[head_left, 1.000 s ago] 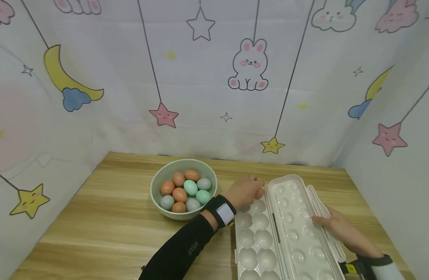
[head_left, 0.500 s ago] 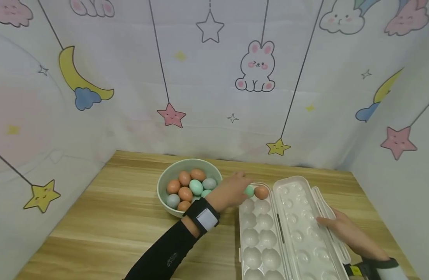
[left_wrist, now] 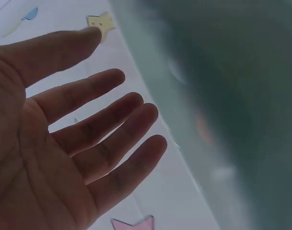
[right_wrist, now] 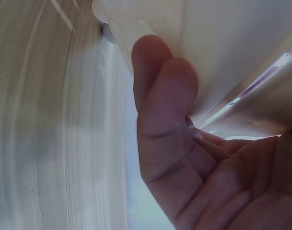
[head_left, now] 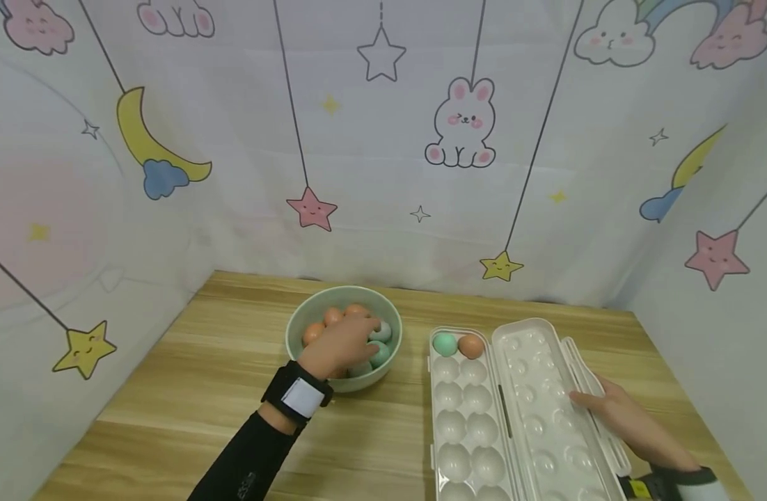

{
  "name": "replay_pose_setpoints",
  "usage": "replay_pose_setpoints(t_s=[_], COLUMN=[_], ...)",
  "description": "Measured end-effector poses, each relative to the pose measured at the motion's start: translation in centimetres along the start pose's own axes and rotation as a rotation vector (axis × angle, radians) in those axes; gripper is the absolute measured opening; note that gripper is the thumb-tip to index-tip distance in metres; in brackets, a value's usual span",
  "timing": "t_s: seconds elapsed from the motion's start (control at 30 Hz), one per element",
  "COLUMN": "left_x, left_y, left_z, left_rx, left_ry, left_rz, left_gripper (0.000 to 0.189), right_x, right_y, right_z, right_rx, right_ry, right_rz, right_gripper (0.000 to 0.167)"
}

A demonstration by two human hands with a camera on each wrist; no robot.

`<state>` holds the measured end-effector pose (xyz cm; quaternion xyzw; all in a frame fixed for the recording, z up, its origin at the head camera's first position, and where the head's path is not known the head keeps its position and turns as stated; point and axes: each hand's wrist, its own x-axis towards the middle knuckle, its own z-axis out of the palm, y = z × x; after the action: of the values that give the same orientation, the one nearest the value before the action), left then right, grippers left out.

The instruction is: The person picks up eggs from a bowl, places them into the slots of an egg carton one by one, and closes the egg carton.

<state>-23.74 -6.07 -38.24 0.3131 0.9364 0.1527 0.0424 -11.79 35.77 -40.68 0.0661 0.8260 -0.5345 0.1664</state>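
My left hand [head_left: 339, 344] is over the pale green bowl [head_left: 296, 306] of brown, grey-blue and mint eggs, hiding some of them. In the left wrist view its fingers are loosely extended and hold nothing, beside the blurred bowl wall [left_wrist: 160, 110]. To the right lies a white plastic egg box [head_left: 449, 424] with its lid [head_left: 540, 417] folded back. A mint egg [head_left: 445, 344] and a brown egg [head_left: 471, 346] sit in its far row. My right hand [head_left: 628, 417] grips the lid's outer edge, thumb on top; in the right wrist view its fingers [right_wrist: 169, 100] curl under the white plastic.
The wooden table [head_left: 183, 390] reaches a printed cloth wall [head_left: 383, 243] at the back, with more cloth at both sides. Bare tabletop lies between the bowl and the egg box, and left of the bowl.
My left hand has moved left from the box's far end to the bowl, uncovering the mint and brown eggs in the box. The right hand keeps hold of the lid. The head view shifts slightly.
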Motion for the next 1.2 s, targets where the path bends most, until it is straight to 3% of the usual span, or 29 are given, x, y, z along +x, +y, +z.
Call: replay_pose_setpoints(t_s=[0.07,0.27,0.4,0.63,0.83,1.2], left_x=[-0.6,-1.7,-1.8,-1.6,-1.0,-0.1], left_y=[-1.0,-2.9,-3.7,-4.2,-4.2,-4.1], left_z=[0.2,1.2,1.8,2.4,2.7,3.4], left_rx=[-0.007,-0.034,-0.085,-0.065,-0.053,-0.044], left_ry=[0.001,0.006,-0.031,-0.046,-0.071,-0.149], left_rz=[-0.001,0.087,0.109,0.151,0.099,-0.036], left_gripper=[0.022,0.012,0.009,0.009,0.012,0.017], right_x=[0.1,0.0,-0.1,0.0,0.0,0.3], right_y=[0.0,-0.1,0.1,0.2,0.0,-0.2], right_z=[0.0,0.0,0.1,0.2,0.1,0.0], right_rx=[-0.005,-0.007,0.006,0.005,-0.002,0.012], right_ry=[0.0,0.009,0.015,0.01,0.022,-0.034], right_rz=[-0.003,-0.013,-0.026,-0.039,-0.027,-0.001], right_gripper=[0.071,0.068,0.068,0.067,0.067,0.069])
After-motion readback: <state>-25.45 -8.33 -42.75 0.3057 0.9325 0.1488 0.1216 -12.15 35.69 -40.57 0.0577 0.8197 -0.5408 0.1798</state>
